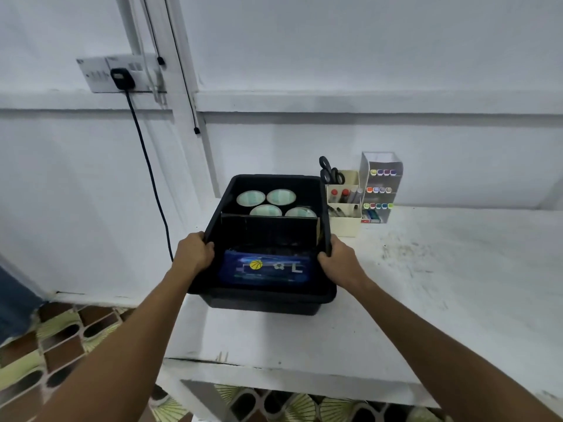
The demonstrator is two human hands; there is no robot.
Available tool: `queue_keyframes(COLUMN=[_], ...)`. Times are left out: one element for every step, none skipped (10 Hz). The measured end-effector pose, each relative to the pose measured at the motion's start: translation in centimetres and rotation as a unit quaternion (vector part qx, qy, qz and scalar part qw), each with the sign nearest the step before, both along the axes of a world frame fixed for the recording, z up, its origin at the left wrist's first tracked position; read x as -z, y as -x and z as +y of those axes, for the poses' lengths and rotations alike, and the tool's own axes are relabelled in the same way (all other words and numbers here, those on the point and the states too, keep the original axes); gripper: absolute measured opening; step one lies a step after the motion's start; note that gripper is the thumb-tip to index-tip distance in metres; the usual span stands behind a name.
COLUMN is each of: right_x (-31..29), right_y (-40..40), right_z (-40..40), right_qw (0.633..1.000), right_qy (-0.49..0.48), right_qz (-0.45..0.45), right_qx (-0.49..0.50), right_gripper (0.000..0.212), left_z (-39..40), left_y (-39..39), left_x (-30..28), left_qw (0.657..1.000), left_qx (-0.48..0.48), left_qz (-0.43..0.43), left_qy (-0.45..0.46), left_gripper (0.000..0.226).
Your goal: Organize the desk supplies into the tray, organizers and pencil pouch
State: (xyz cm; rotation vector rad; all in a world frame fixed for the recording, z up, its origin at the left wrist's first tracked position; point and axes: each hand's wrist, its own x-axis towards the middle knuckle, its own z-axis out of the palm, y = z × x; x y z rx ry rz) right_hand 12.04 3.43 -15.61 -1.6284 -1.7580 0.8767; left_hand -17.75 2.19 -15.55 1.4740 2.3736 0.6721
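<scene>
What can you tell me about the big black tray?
The black tray looks like smooth plastic, deep, with a rolled rim. It sits on the white table near its left edge. A dark divider splits it: four round tins lie in the far part, a blue pencil pouch in the near part. The left hand and right hand each grip a side rim.
</scene>
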Motion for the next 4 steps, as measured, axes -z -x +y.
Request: queue_keyframes(right_x=[-0.1,-0.3,-2.1,-6.0], right_y=[-0.5,-1.1,-2.4,-5.0], right_z=[-0.1,-0.5,-0.6,0.4], right_qw=[1.000,1.000,0.998,0.987], right_qy=[-0.001,-0.018,-0.053,-0.152], right_qz=[0.007,-0.004,-0.038,-0.056], right_qx=[-0.002,-0.010,-0.012,-0.008], right_gripper=[0.028,0.029,0.040,0.044], left_z=[-0.2,-0.7,-0.3,1.6], left_y=[-0.7,-1.4,-3.5,-9.0], left_x=[-0.5,-1.0,-3.9,-8.8], left_qw=[1.000,0.998,0.999,0.991], left_qx=[-0.002,-0.010,-0.016,0.092], left_qz=[-0.011,-0.012,0.020,0.016], left_qy=[0.010,0.055,0.032,-0.097], left_gripper=[0.029,0.035,0.034,0.045])
